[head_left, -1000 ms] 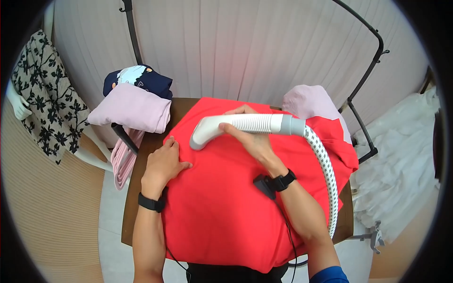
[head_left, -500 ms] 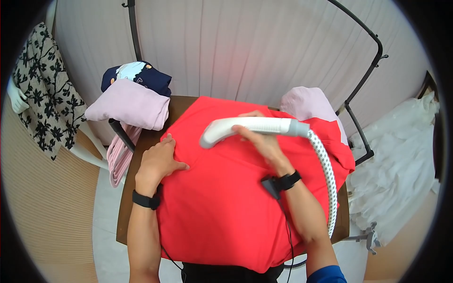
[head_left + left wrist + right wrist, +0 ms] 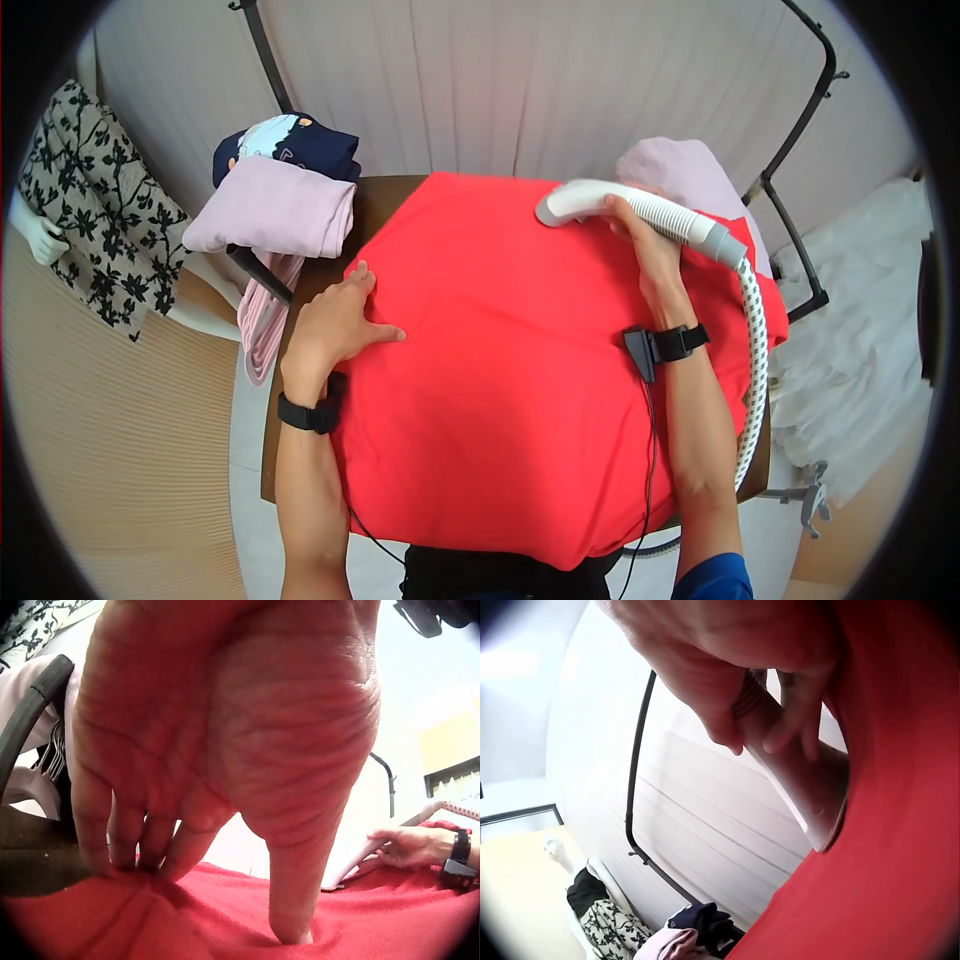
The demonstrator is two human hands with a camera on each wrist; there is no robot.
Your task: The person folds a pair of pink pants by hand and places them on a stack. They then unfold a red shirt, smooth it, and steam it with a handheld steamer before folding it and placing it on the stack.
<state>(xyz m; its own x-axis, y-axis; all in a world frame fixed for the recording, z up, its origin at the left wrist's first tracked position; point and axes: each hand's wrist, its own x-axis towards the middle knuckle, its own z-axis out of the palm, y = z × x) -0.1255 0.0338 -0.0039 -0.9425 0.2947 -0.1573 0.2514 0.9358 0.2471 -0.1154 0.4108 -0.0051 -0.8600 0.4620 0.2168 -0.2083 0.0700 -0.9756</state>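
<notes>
A red cloth garment (image 3: 480,390) lies spread over a brown table. My left hand (image 3: 332,325) rests on its left edge, the fingers stretched forward and the thumb out to the side. In the left wrist view, its fingertips and thumb tip press into the red fabric. My right hand (image 3: 655,255) grips the handle of a white garment steamer (image 3: 588,198) near the far right of the cloth. Its grey-edged head points left, and in the right wrist view the head (image 3: 814,799) is right at the red fabric. A patterned hose (image 3: 756,350) runs from the handle down the right side.
Folded pink cloth (image 3: 275,205) and a navy garment (image 3: 320,145) are stacked at the back left. More pink fabric (image 3: 680,170) sits back right. Black rack poles (image 3: 795,140) rise on both sides. A mannequin in a floral skirt (image 3: 100,210) stands left; white ruffled fabric (image 3: 850,370) hangs right.
My right hand has carried the steamer right and away from me, from near my left hand to the cloth's far right part. My left hand keeps its place on the left edge.
</notes>
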